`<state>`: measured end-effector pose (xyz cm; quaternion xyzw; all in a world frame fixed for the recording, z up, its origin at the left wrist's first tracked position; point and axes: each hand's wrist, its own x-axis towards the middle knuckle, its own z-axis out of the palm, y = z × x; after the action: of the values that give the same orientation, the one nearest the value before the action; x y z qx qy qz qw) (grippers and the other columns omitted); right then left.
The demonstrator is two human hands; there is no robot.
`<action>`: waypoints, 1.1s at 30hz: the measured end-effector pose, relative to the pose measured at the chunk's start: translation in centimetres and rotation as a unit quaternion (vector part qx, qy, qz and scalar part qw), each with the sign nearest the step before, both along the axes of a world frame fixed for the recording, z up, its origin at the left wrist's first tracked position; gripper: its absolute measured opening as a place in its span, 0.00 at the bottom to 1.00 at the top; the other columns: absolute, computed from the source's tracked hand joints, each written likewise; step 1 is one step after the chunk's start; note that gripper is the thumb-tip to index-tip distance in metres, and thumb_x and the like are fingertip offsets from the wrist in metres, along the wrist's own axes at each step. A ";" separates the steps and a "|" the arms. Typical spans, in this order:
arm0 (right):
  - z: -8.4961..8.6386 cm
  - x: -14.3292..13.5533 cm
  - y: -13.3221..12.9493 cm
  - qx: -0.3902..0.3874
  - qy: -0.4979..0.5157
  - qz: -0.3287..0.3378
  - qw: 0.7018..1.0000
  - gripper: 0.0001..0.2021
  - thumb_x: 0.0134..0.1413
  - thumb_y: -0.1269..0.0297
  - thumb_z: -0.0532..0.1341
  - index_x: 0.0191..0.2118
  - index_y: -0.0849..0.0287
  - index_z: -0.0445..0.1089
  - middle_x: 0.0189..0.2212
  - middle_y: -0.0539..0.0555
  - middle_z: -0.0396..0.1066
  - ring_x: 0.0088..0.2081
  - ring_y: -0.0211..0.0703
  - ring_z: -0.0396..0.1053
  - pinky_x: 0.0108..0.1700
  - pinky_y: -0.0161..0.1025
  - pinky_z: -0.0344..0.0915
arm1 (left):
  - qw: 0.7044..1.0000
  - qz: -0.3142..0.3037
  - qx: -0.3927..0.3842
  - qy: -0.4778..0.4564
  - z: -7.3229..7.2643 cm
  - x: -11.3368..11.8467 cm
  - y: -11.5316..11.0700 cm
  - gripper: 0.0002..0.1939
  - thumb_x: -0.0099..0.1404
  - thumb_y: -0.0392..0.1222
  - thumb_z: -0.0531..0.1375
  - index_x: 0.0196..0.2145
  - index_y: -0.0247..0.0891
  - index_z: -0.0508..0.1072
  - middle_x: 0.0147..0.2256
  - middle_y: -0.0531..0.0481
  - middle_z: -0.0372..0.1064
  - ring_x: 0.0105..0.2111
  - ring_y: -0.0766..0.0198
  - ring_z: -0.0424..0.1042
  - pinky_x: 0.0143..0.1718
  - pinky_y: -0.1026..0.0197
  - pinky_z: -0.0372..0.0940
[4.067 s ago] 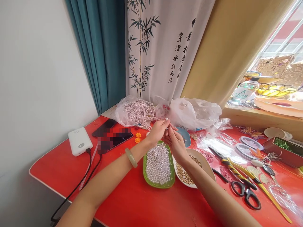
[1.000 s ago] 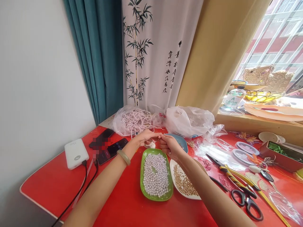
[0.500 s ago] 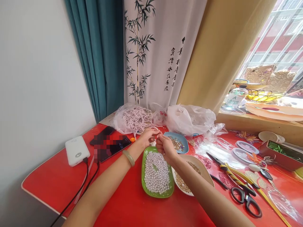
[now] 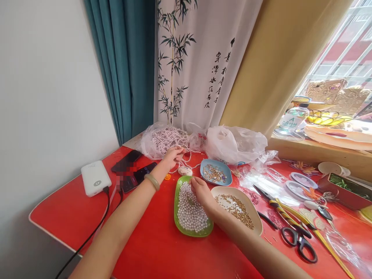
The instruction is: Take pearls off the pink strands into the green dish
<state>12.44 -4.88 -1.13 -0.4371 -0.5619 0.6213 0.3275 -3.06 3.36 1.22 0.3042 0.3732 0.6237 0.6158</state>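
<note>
Left grip (image 4: 176, 153) and right grip (image 4: 200, 188) are both pinched closed, but I can't see what they hold.
From far away, I have the left grip by the pink beads (image 4: 168, 138) at the back, and the right grip over the edge of the green dish (image 4: 193, 233) of white beads (image 4: 192, 215). Gold beads (image 4: 245, 217) lie on a plate (image 4: 257, 209) beside it, on my red counter (image 4: 162, 232).

Glossy white beads (image 4: 192, 217) loose, spread across green tray (image 4: 189, 233); pink bead strands (image 4: 168, 139) tangled, heaped beyond tray.
</note>
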 end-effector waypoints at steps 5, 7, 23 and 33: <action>1.0 1.4 -0.8 0.156 -0.207 0.068 0.963 0.09 0.50 0.66 0.50 0.22 0.58 0.61 0.22 0.50 0.62 0.26 0.38 0.58 0.30 0.35 0.53 | 1.000 -0.014 0.007 0.021 0.3 -0.5 0.2 0.06 0.53 0.28 0.58 0.21 0.32 0.65 0.20 0.51 0.64 0.11 0.82 0.46 0.11 0.75 0.42; 1.8 1.9 -1.0 0.180 -0.232 0.120 0.949 0.08 0.47 0.71 0.51 0.23 0.58 0.65 0.25 0.51 0.66 0.30 0.40 0.62 0.34 0.37 0.55 | 0.998 -0.043 -0.001 0.043 0.6 -0.5 0.0 0.05 0.52 0.28 0.59 0.21 0.31 0.67 0.19 0.50 0.64 0.11 0.82 0.46 0.10 0.74 0.40; 4.6 3.6 1.3 -0.125 0.045 0.053 0.990 0.10 0.55 0.66 0.51 0.34 0.64 0.67 0.33 0.59 0.72 0.37 0.41 0.70 0.45 0.40 0.61 | 0.879 -0.211 0.119 0.410 3.8 0.5 -2.5 0.06 0.50 0.39 0.61 0.20 0.33 0.73 0.18 0.49 0.66 0.14 0.74 0.55 0.13 0.69 0.44; 4.1 1.3 5.8 -0.216 0.162 0.029 0.962 0.16 0.60 0.64 0.40 0.32 0.63 0.62 0.19 0.53 0.67 0.21 0.37 0.66 0.26 0.36 0.65 | 0.764 -0.416 0.153 0.468 3.6 1.9 -3.6 0.07 0.49 0.41 0.61 0.21 0.34 0.74 0.17 0.52 0.66 0.19 0.71 0.61 0.23 0.67 0.54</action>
<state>13.79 0.96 2.95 -0.3746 -0.3660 0.7998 0.2933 -1.15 -0.27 4.85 0.7744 0.3511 0.1351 0.5087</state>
